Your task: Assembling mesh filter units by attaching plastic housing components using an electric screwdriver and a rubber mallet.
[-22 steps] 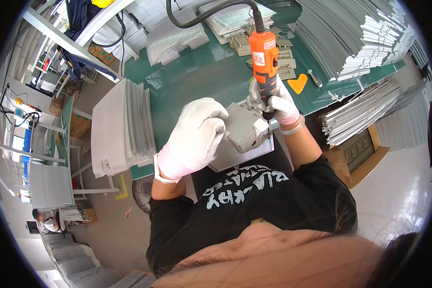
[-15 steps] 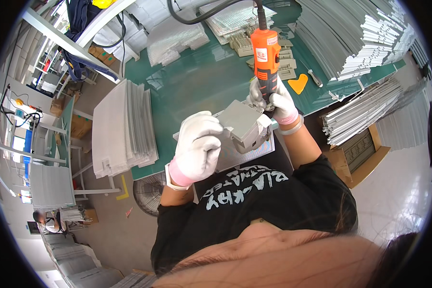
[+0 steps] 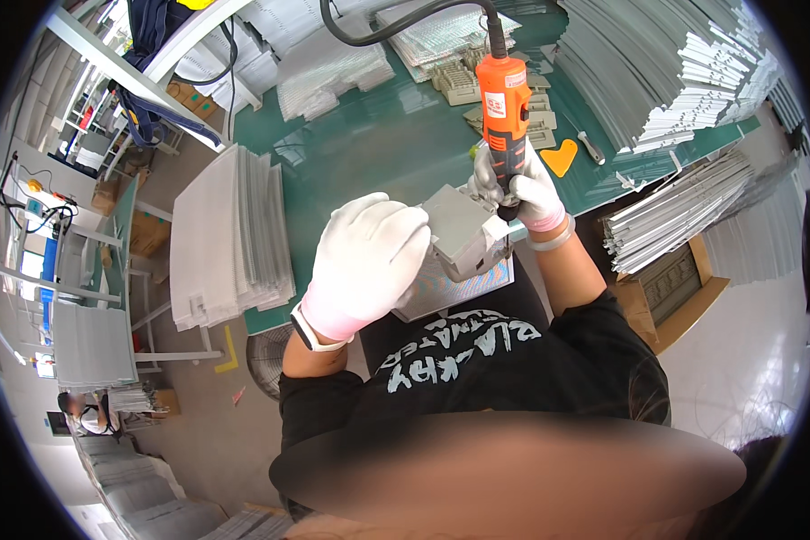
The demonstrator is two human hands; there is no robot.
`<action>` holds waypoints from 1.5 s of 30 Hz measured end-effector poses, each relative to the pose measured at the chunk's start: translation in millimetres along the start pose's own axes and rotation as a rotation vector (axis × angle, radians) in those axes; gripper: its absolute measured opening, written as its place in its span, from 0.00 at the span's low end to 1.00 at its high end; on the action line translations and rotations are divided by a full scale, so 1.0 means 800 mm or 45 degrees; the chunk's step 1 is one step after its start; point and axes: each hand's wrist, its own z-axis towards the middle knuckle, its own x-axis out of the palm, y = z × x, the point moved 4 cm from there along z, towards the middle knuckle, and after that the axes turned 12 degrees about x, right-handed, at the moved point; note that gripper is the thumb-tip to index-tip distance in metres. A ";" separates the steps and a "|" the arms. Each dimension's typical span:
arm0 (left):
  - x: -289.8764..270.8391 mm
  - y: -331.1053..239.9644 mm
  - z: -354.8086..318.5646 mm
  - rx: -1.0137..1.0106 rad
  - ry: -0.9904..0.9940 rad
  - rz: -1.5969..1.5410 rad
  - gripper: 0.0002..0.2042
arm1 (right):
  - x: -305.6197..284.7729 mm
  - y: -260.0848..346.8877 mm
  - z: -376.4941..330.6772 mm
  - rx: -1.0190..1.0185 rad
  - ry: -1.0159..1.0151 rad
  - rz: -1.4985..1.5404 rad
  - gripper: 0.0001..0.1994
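An orange and black electric screwdriver [image 3: 506, 108] stands upright in my right hand [image 3: 533, 184], whose white-gloved fingers wrap round its lower end. Just left of its tip is a grey plastic box [image 3: 463, 229], tilted, with a flat lid-like face and a pale patch at one corner. My left hand [image 3: 369, 261], also in a white glove, is at the box's left side. Its back faces up and its fingers curl down, so whatever they hold is hidden. Beneath the box lies a flat panel with a fine pattern [image 3: 454, 295].
A green-topped table [image 3: 351, 148] bears stacked white sheets [image 3: 229, 238] at left and grey panels [image 3: 643, 67] at right. Beige plastic parts [image 3: 459, 83], a yellow heart-shaped piece [image 3: 560, 158] and a screwdriver [image 3: 590, 147] lie beyond. An open carton [image 3: 706, 292] stands at right.
My left hand has turned its back upward and moved right against the box's left side. The electric screwdriver has shifted slightly right and down, still in my right hand.
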 end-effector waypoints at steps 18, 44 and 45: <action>0.049 -0.015 -0.054 -0.031 -0.407 -0.165 0.09 | -0.012 -0.018 0.008 -0.057 0.164 0.206 0.33; -0.003 -0.033 0.005 0.023 -0.467 -0.191 0.30 | -0.004 -0.018 0.008 -0.048 0.118 0.186 0.34; -0.003 -0.028 -0.007 -0.071 -0.378 -0.108 0.30 | -0.004 -0.018 0.004 -0.055 0.116 0.189 0.33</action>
